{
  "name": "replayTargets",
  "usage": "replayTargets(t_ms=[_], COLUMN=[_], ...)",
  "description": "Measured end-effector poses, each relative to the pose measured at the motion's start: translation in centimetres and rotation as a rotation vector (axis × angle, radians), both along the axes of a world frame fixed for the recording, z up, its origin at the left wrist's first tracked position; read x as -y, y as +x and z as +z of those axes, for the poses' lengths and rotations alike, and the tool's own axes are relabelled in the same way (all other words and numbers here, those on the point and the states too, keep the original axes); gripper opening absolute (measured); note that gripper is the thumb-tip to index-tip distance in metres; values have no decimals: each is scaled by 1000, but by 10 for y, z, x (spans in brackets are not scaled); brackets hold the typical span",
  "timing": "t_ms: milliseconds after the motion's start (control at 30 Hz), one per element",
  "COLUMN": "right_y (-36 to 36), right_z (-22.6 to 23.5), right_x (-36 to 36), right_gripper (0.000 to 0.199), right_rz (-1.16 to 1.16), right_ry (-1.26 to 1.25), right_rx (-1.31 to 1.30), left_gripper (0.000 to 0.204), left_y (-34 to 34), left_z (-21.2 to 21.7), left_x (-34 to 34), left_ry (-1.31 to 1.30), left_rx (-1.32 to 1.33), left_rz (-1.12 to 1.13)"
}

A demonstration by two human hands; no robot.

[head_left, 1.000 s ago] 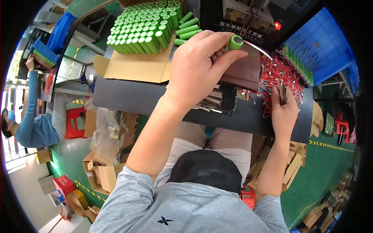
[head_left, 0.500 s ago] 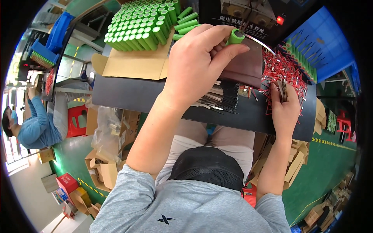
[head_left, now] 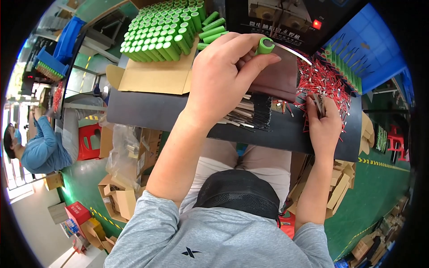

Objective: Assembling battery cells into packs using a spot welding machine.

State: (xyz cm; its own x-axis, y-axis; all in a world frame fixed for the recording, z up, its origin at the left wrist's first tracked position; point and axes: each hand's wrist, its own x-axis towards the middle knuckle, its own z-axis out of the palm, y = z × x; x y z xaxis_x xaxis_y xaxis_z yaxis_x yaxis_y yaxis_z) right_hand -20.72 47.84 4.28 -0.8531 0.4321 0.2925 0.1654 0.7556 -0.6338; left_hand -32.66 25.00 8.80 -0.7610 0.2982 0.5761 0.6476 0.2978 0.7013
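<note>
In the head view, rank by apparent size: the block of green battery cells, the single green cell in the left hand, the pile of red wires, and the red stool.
1. Block of green battery cells
2. Pile of red wires
3. Red stool, though it sits farther away on the floor, so its rank is unsure
4. Single green cell in the left hand

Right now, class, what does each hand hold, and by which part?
The left hand pinches a green cylindrical cell by its side, near the top end. The right hand grips a small flat piece by its lower part; what it is cannot be told.
</note>
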Motion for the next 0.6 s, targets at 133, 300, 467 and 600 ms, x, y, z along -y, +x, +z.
replayTargets(t_ms=[133, 300, 467, 600], right_y=[0, 0, -2, -1], right_z=[1, -4, -3, -1], right_x=[1, -3, -1, 1], right_gripper=[17, 16, 16, 15], right_rz=[26, 42, 49, 74], right_ry=[35, 115, 142, 167], right_rx=[-38, -62, -66, -96], left_gripper=[22, 24, 33, 35], left_y=[1, 11, 33, 43], left_z=[2, 2, 9, 13], left_x=[2, 3, 9, 12], left_ry=[-38, 17, 19, -2], left_rx=[-38, -150, -221, -276], left_rz=[-5, -56, -46, -57])
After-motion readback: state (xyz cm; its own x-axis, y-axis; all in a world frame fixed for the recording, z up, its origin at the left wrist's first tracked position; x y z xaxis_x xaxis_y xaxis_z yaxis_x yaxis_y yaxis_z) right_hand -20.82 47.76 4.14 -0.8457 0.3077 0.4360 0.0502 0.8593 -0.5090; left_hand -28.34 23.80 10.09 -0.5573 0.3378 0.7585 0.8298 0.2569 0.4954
